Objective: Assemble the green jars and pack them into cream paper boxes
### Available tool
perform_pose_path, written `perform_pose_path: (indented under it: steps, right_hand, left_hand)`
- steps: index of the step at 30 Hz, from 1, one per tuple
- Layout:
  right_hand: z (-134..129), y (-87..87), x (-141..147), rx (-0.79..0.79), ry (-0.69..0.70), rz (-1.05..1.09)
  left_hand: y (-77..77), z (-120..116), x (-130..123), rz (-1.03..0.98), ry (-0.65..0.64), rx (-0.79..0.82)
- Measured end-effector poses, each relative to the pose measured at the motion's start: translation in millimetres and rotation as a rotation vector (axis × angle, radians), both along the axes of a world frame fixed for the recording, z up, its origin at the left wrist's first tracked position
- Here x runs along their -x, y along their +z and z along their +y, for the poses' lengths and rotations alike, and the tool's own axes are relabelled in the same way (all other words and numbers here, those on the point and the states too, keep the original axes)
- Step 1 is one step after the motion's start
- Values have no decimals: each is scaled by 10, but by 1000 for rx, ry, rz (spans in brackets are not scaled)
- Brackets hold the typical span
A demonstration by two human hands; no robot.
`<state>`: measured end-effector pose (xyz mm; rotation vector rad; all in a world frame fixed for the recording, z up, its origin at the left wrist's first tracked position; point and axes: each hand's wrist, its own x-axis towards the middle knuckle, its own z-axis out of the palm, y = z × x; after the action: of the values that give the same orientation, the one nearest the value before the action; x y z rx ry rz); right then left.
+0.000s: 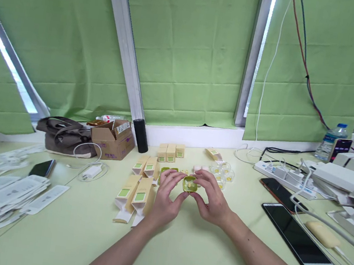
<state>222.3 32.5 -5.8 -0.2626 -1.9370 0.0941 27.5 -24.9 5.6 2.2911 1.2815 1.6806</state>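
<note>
Between my two hands is a small square green case [190, 184], raised above the table, with paler contents inside that are too small to name. My left hand [167, 199] grips its left side with thumb and fingers, and my right hand [215, 201] grips the right side. Behind my left hand, another green piece [162, 175] shows in part. To the left stand several small cream boxes [144, 193] with green squares on them, the nearer ones with their flaps open. Clear plastic pieces with yellow centres [224, 171] lie behind my right hand.
A row of small boxes [170, 152] stands farther back. At right are phones [297, 237], a power strip [285, 179], cables and white boxes [343, 178]. At left lie white flat trays [10, 190], a charger [91, 172], a cardboard box [111, 143] and a bag [64, 136].
</note>
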Motion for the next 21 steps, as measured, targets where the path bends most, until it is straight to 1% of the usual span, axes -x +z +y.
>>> perform_pose_path:
  steps: [21]
  right_hand:
    - [5, 6, 12, -92, -1, -75]
  left_hand:
    - [-23, -22, 14, 69, 26, -39]
